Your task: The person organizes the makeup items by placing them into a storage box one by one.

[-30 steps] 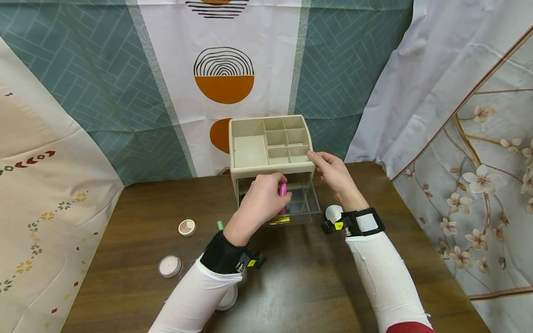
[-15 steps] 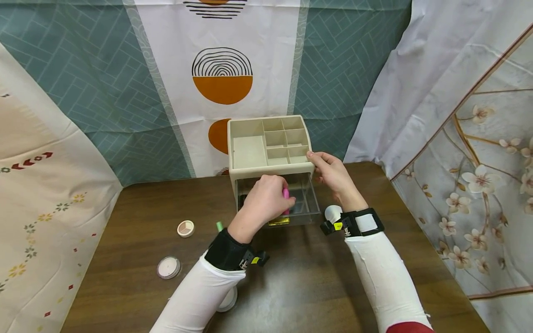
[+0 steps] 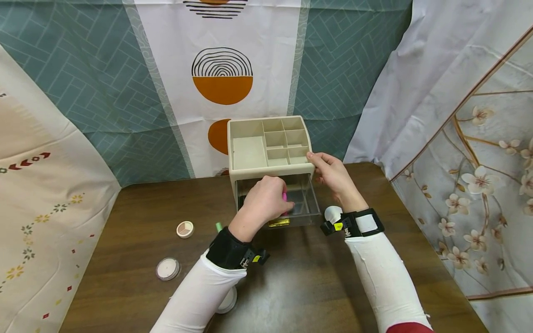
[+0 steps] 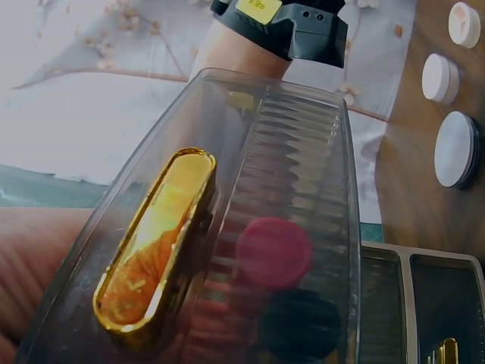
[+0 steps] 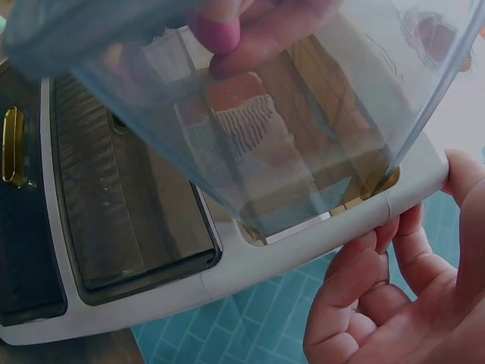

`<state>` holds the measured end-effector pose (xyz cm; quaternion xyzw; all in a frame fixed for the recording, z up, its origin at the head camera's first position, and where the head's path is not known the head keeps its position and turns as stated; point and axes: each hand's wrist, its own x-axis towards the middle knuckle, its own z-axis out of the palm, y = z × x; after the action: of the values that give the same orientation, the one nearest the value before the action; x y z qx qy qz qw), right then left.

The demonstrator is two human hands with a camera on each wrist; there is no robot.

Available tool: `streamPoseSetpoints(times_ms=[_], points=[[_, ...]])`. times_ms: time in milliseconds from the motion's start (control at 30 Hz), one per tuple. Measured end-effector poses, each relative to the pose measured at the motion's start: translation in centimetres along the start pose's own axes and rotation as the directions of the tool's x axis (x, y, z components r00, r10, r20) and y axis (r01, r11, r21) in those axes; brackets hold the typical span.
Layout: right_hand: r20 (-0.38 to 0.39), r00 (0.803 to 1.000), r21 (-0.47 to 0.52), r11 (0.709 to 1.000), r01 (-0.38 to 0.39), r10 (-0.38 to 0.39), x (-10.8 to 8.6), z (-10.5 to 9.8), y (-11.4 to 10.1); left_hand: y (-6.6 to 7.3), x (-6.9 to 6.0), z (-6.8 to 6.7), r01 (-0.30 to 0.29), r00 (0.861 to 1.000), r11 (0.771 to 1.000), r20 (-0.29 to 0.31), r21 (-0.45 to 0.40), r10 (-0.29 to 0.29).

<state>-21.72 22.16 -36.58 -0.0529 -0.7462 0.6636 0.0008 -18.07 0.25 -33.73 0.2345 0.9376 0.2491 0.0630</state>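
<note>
A cream desktop organizer (image 3: 250,152) stands at the table's back, its top divided into compartments. Its clear drawer (image 3: 306,217) is pulled out and carries a gold handle (image 4: 155,235). Inside the drawer, my left hand (image 3: 262,201) pinches a pink tube (image 3: 285,196). Through the drawer front, the left wrist view shows the tube's round pink end beside a dark round end (image 4: 299,324). My right hand (image 3: 335,178) grips the organizer's front right corner, thumb on the top edge and fingers curled at the side.
On the table's left lie a small tri-color round pan (image 3: 185,229), a round powder case (image 3: 168,268) and a green-tipped item (image 3: 219,226). Another round case (image 3: 227,300) is partly under the left forearm. A white round object (image 3: 333,213) sits by the right wrist.
My left hand has shifted slightly right within the drawer, and less of the pink tube shows in the head view. The right hand keeps its hold on the organizer.
</note>
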Motion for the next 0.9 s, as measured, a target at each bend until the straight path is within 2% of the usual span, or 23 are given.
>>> streamPoseSetpoints(times_ms=[333,667,900], points=[[0.002,1.000,0.006,1.000,0.007,-0.007,0.04,0.04,0.00,-0.06,0.01,0.00,0.032,0.999,0.998,-0.002,0.063,-0.032],[-0.004,1.000,0.010,1.000,0.003,-0.003,0.01,0.09,-0.03,-0.07,-0.06,-0.04,0.038,0.999,0.997,-0.024,0.061,-0.036],[-0.009,1.000,0.004,1.000,0.004,-0.004,-0.13,0.13,-0.09,-0.15,-0.10,0.04,0.020,0.999,0.999,-0.042,0.050,-0.018]])
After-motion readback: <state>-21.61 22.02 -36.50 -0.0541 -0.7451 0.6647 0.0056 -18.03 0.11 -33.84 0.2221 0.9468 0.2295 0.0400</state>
